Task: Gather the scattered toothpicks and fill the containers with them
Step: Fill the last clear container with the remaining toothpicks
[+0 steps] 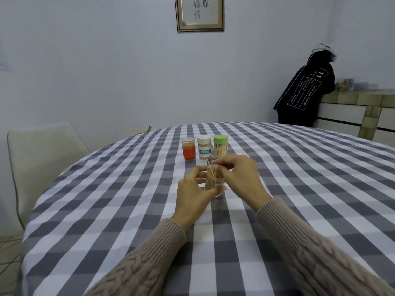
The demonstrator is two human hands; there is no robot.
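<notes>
Clear plastic forms the open container standing upright on the bench, which is covered with a grey-and-white checked cloth. The container is partly filled with toothpicks, and one toothpick sticks up above its rim at a slant. The left hand grips the container from the left side, thumb across the near wall, fingers curled round the far side. The right hand is over the mouth of the container, fingers curled and tips drawn together at the toothpicks; whether it pinches one cannot be told. Both arms wear beige cable-knit sleeves.

Just behind the hands, three closed containers stand in a row: a red-tinted container on the left, a white-lidded container labelled TOOTHPICK in the middle, a green-lidded container on the right. All three hold toothpicks.

A pale chair stands at the bench's left edge. A second person in a dark hooded top leans on a tiled counter at far right. A framed picture hangs on the wall.
</notes>
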